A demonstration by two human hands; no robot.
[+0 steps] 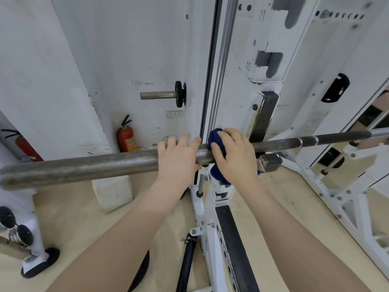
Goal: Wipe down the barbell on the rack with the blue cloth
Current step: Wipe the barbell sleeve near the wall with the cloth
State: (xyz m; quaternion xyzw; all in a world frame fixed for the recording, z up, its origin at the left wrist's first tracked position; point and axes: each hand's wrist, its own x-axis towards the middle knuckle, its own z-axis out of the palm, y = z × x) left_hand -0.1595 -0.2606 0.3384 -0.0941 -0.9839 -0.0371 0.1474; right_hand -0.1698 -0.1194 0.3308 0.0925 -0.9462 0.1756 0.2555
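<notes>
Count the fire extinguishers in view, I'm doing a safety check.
2. One fire extinguisher stands on the floor by the wall, behind the barbell. A second extinguisher is at the left edge, partly hidden. Others may be out of view.

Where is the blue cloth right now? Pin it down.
In the head view, the blue cloth sits centre frame, wrapped round the barbell under the right hand, just right of the left hand.

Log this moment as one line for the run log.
stage: wiping | right hand: grips blue cloth round barbell | left hand: holds barbell beside it
</notes>
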